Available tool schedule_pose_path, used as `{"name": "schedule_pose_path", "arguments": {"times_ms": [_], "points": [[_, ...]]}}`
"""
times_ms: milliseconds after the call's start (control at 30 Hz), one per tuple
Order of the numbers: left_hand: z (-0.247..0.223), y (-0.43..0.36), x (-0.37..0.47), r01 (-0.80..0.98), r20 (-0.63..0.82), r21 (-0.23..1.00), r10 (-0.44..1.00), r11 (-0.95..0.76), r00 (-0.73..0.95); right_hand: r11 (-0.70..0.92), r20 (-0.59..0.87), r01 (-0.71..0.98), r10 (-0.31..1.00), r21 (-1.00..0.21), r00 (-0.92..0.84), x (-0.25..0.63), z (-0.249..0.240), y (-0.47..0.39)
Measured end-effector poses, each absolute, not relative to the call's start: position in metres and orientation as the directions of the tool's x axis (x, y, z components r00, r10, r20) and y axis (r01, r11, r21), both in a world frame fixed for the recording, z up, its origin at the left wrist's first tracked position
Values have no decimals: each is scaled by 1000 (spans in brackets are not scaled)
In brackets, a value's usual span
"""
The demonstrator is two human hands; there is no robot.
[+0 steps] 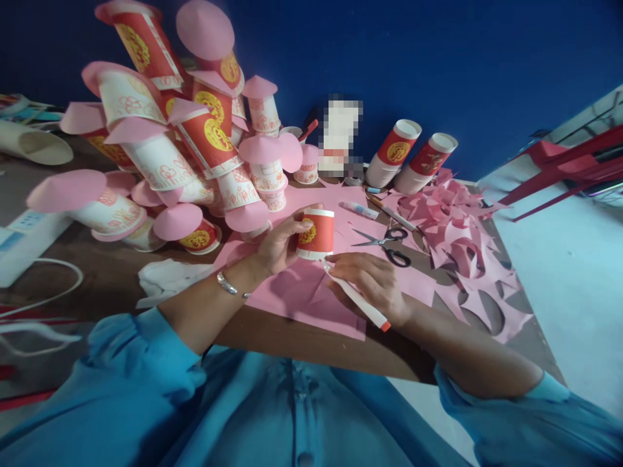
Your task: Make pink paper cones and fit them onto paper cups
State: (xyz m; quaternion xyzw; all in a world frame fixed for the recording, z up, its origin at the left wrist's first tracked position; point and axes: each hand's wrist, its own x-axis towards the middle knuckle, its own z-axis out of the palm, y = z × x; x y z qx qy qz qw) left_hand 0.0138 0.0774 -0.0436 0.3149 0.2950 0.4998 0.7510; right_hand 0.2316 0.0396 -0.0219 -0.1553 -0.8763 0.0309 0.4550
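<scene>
A red paper cup [320,237] with a gold emblem and white edges is upright in my left hand [281,245], whose thumb and fingers close round its left side. My right hand [372,280] grips a white marker [361,302] with an orange-red end pointing down toward me. The marker's other end is close to the cup's lower white edge; whether it touches cannot be made out. Beneath both hands lie pink paper sheets [296,295]. Scissors [384,242] with black handles rest spread apart just beyond my right hand. A glue tube [359,209] lies behind them.
Stacked paper cups with pink cone tops [156,155] crowd the left and back. Two stacks of cups [395,152] lean at the back right. Pink paper scraps [452,227] cover the table's right side. White crumpled cloth or paper [170,280] lies left of the sheets.
</scene>
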Motion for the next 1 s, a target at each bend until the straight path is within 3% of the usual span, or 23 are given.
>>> {"name": "schedule_pose_path", "arguments": {"times_ms": [300, 1000], "points": [[-43, 74, 18, -485, -101, 834, 937, 263, 333, 956, 784, 219, 285, -193, -551, 230, -21, 39], [-43, 76, 13, -594, -160, 736, 936, 325, 313, 957, 807, 229, 275, -178, -522, 232, -21, 42]]}}
